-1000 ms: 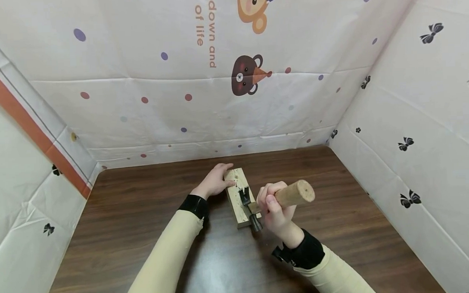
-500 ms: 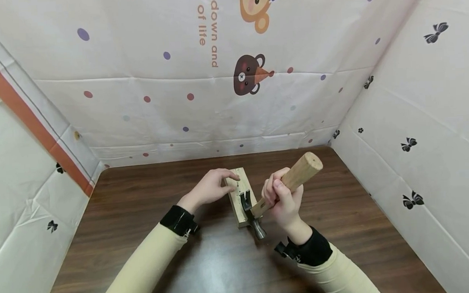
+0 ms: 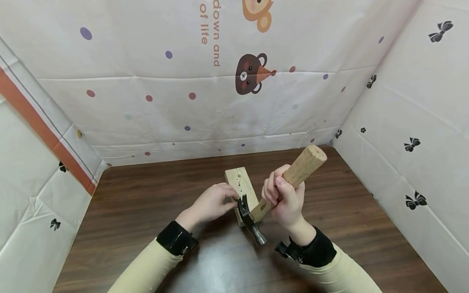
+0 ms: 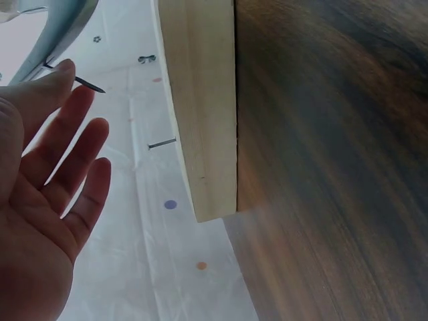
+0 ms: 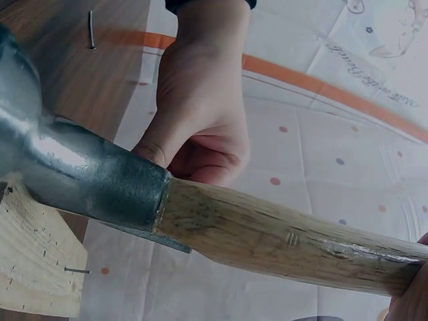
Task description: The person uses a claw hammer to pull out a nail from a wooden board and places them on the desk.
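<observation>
My right hand point(image 3: 284, 198) grips the wooden handle of a claw hammer point(image 3: 303, 168), which slants up to the right. Its dark metal head hangs over the near part of a pale wooden block point(image 3: 239, 181), claw toward the left hand. My left hand point(image 3: 211, 203) is at the claw, beside the block's left edge. In the left wrist view its thumb and forefinger pinch a nail point(image 4: 90, 85), pointed end bare, other end against the hammer metal. A second nail point(image 4: 162, 143) sticks out of the block's face, also seen in the right wrist view.
The block rests on a dark brown wooden table point(image 3: 143, 197). A further nail point(image 5: 91, 30) shows against the table in the right wrist view. White printed sheets point(image 3: 159, 114) hang behind the table and along both sides.
My left hand has left the block's far end and come nearer, to the hammer's claw. The hammer handle has tilted up, and its head has shifted toward the block's near end.
</observation>
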`<state>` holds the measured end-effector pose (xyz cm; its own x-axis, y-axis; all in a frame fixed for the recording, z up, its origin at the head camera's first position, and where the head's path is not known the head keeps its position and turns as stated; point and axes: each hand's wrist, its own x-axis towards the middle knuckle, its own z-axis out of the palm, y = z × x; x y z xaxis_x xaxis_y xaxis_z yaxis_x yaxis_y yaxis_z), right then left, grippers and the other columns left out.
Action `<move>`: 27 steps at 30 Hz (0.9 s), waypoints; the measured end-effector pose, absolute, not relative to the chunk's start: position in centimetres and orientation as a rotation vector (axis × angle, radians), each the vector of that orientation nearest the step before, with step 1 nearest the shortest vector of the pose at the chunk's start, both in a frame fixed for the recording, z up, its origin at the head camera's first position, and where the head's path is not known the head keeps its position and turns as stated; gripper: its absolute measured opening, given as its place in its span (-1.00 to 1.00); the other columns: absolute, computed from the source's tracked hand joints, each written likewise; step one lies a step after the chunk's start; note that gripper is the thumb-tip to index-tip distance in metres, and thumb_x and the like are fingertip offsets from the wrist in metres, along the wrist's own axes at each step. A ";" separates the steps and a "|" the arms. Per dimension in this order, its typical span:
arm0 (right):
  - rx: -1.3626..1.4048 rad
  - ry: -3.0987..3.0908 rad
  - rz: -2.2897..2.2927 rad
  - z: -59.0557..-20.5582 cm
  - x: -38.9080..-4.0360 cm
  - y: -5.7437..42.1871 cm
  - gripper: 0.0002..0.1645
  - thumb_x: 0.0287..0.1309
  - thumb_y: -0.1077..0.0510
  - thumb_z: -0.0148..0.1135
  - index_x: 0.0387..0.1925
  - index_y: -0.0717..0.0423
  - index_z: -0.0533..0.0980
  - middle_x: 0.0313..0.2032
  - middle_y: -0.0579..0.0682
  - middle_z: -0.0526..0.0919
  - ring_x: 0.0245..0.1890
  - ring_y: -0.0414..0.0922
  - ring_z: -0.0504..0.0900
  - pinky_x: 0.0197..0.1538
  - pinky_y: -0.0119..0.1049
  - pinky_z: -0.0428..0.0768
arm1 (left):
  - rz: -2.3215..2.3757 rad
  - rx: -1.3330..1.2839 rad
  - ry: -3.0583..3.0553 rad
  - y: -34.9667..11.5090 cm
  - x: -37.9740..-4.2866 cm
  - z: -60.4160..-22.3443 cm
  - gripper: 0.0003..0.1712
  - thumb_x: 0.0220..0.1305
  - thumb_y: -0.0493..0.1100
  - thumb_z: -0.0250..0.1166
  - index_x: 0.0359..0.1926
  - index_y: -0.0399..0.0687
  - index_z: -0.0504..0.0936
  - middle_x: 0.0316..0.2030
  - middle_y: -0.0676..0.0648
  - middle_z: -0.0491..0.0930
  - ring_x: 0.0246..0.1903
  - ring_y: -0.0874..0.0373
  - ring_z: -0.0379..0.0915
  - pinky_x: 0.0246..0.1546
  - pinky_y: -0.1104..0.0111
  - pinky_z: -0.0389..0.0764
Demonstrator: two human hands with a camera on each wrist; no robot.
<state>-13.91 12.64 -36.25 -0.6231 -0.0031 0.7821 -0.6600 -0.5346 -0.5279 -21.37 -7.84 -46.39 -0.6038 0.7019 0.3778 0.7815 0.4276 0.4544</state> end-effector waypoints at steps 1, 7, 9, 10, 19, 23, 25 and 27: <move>1.059 -1.214 2.198 -36.2 -13.9 12.6 -0.78 0.35 0.40 -0.29 -0.41 0.18 0.23 -0.71 -0.06 0.16 -0.83 -0.20 0.05 -0.81 -0.30 0.09 | -0.920 -1.326 -2.539 -7.9 -21.3 -46.4 -0.91 0.28 -0.29 0.54 -0.20 -0.06 0.83 -0.19 0.08 0.77 -0.08 0.15 0.66 0.06 0.24 0.65; 1.052 -1.206 2.217 -36.2 -13.8 12.6 -0.78 0.34 0.40 -0.31 -0.41 0.18 0.22 -0.71 -0.06 0.14 -0.83 -0.19 0.04 -0.81 -0.30 0.08 | -0.911 -1.341 -2.504 -7.9 -21.2 -46.6 -0.90 0.27 -0.30 0.54 -0.23 -0.04 0.81 -0.22 0.10 0.75 -0.12 0.17 0.65 0.01 0.26 0.65; 1.052 -1.205 2.220 -36.2 -13.8 12.6 -0.78 0.34 0.40 -0.32 -0.41 0.17 0.22 -0.71 -0.06 0.14 -0.83 -0.19 0.04 -0.81 -0.30 0.07 | -0.907 -1.345 -2.495 -8.0 -21.1 -46.6 -0.89 0.27 -0.31 0.55 -0.23 -0.04 0.81 -0.22 0.10 0.75 -0.12 0.18 0.65 0.00 0.26 0.66; 1.053 -1.206 2.219 -36.2 -13.8 12.6 -0.78 0.33 0.40 -0.32 -0.41 0.17 0.22 -0.71 -0.06 0.14 -0.83 -0.20 0.04 -0.82 -0.29 0.07 | -0.905 -1.345 -2.491 -8.0 -21.1 -46.6 -0.89 0.27 -0.31 0.54 -0.22 -0.03 0.81 -0.22 0.11 0.75 -0.12 0.19 0.65 0.00 0.26 0.66; 1.089 -1.235 2.209 -36.5 -14.0 12.5 -0.76 0.30 0.42 -0.34 -0.39 0.16 0.26 -0.70 -0.06 0.15 -0.83 -0.19 0.04 -0.81 -0.31 0.08 | -1.218 -1.162 -2.501 -8.7 -20.9 -45.0 -0.93 0.41 -0.25 0.47 -0.15 0.00 0.82 -0.21 0.13 0.77 -0.19 0.33 0.64 -0.15 0.33 0.66; 1.082 -1.252 2.182 -36.6 -14.0 12.5 -0.76 0.27 0.44 -0.33 -0.40 0.18 0.25 -0.71 -0.06 0.15 -0.83 -0.18 0.05 -0.82 -0.30 0.09 | -1.311 -1.007 -2.578 -10.5 -20.8 -43.9 -0.95 0.41 -0.19 0.48 -0.16 -0.03 0.83 -0.28 0.14 0.75 -0.31 0.31 0.63 -0.26 0.32 0.65; 1.080 -1.257 2.170 -36.7 -14.0 12.6 -0.76 0.26 0.45 -0.33 -0.40 0.19 0.26 -0.71 -0.05 0.16 -0.83 -0.18 0.06 -0.82 -0.28 0.07 | -1.321 -0.923 -2.620 -11.8 -20.6 -43.5 -0.94 0.41 -0.13 0.48 -0.18 0.01 0.83 -0.33 0.17 0.74 -0.35 0.29 0.63 -0.28 0.31 0.66; 1.079 -1.257 2.164 -36.7 -14.0 12.6 -0.76 0.26 0.46 -0.32 -0.40 0.19 0.26 -0.71 -0.04 0.16 -0.83 -0.18 0.06 -0.83 -0.26 0.06 | -1.325 -0.830 -2.663 -13.5 -20.5 -43.4 -0.93 0.41 -0.08 0.49 -0.22 0.07 0.83 -0.37 0.20 0.72 -0.38 0.27 0.62 -0.29 0.30 0.66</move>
